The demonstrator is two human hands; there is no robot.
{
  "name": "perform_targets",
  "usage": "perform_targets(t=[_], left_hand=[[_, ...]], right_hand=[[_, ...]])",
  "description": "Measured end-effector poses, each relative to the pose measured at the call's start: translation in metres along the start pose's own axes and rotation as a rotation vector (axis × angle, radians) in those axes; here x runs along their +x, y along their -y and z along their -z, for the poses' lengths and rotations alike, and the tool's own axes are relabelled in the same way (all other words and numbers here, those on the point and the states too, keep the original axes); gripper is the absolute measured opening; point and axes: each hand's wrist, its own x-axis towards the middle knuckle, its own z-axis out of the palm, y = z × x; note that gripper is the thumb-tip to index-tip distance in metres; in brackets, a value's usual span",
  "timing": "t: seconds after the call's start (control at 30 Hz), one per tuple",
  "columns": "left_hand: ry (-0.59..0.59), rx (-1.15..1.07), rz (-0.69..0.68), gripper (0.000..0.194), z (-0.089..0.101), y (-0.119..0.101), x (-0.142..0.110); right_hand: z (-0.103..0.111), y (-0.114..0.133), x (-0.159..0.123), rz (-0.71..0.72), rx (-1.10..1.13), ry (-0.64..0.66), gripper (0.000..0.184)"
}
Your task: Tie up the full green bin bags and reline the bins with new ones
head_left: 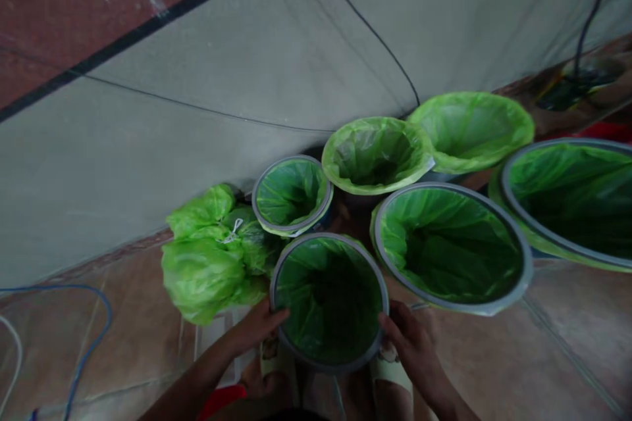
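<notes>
Right in front of me is a round trash bin [328, 366] with a grey rim, lined with a green plastic bag [316, 302]. My left hand [261, 325] grips its rim on the left, the thumb over the edge. On the opposite side my right hand [407, 335] holds the rim the same way. The bin's inside is dark, so its bottom cannot be made out. Close to my left hand lies a tied green bag [205, 270] with a white knot.
Other bag-lined bins stand around: a small one [292, 191] behind, two pale-lined ones [378, 151] along the wall, and grey-rimmed ones [449, 250] on the right. A blue cable [106, 316] crosses the tiled floor at left. A black cord [375, 33] hangs along the wall.
</notes>
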Motion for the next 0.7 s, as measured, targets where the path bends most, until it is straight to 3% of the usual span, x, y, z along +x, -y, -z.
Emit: perform_targets(t=[0.07, 0.2, 0.33, 0.5, 0.7], left_hand=[[0.039, -0.13, 0.012, 0.046, -0.007, 0.002, 0.004], [-0.105, -0.155, -0.071, 0.043, -0.005, -0.01, 0.019], [-0.23, -0.052, -0.085, 0.052, 0.0, -0.008, 0.022], [-0.215, 0.0, -0.165, 0.051, -0.01, 0.008, 0.019], [-0.278, -0.034, -0.147, 0.046, -0.017, 0.007, 0.019]], right_hand=[[-0.001, -0.002, 0.004, 0.013, -0.006, 0.001, 0.045], [-0.001, -0.007, 0.001, -0.048, 0.008, 0.04, 0.052], [0.004, 0.001, -0.001, -0.094, -0.133, -0.109, 0.064], [0.0, 0.01, 0.008, -0.029, -0.242, -0.133, 0.058], [-0.009, 0.002, 0.012, -0.05, -0.251, -0.193, 0.065]])
